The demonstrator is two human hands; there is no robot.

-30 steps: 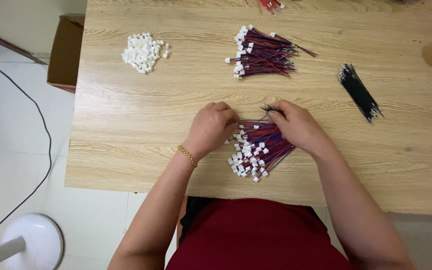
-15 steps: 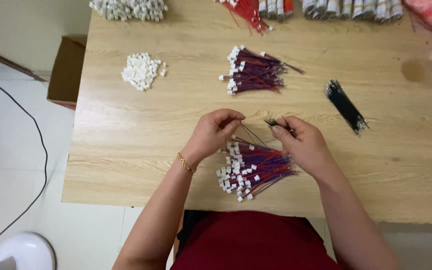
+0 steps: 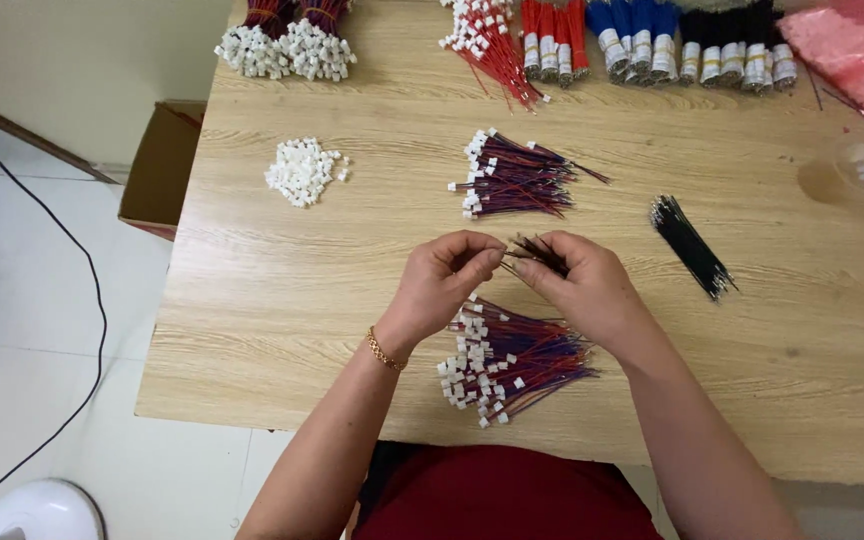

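Wires, a dark bunch pinched in right hand grip; left hand grip closed on one strand beside it. Finished pile just below grips, second pile above. Loose connectors and black wires unused on tabletop; plenty left.

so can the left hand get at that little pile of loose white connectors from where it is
Probably yes: the white connectors lie in the open up-left of the left hand, bare table between, though its fingers pinch dark wires.

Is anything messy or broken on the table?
Nothing looks broken. The wire bundle below the hands fans out loosely, with its white plugs scattered unevenly, and the small white connectors lie in a loose heap. Otherwise, bundles sit tidy.
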